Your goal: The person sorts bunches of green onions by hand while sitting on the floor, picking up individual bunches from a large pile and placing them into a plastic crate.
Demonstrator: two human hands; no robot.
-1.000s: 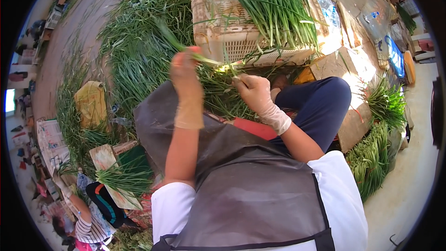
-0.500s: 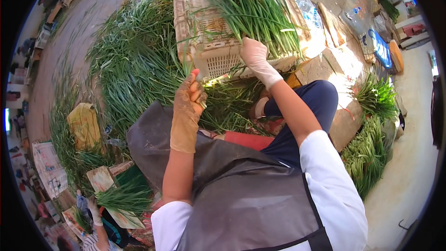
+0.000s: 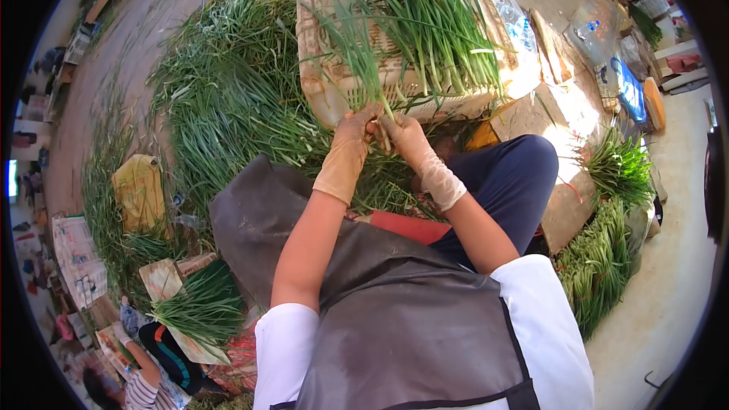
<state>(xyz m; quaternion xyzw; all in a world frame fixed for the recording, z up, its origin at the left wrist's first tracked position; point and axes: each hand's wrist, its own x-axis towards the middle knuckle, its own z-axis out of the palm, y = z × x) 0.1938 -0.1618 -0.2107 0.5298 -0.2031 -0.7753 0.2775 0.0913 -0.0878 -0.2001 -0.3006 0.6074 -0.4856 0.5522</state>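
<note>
Both my hands wear soiled, pale thin gloves and meet in front of a crate. A small bunch of green chives [image 3: 366, 68] stands up between them, its leaves fanned over the crate and its pale ends pointing down. My left hand [image 3: 354, 135] is closed round the lower stalks. Close against it, my right hand [image 3: 405, 137] has its fingers closed on the same stalks near their base; its fingertips are partly hidden. A larger pile of chives [image 3: 437, 26] lies on the upturned, dirty white plastic crate [image 3: 315, 53], just beyond my right hand.
Loose chive leaves [image 3: 228, 91] heap on the floor left of the crate. Bundled chives [image 3: 596, 258] stand at the right beside a cardboard sheet [image 3: 566, 212]. A yellow sack [image 3: 139, 193] lies left. Another person's arm [image 3: 140, 357] shows lower left, near chives on a board [image 3: 163, 281].
My right hand has left the pile on the crate and come down to my left hand. A small bunch of chives now stands between both hands. My left hand has moved right.
</note>
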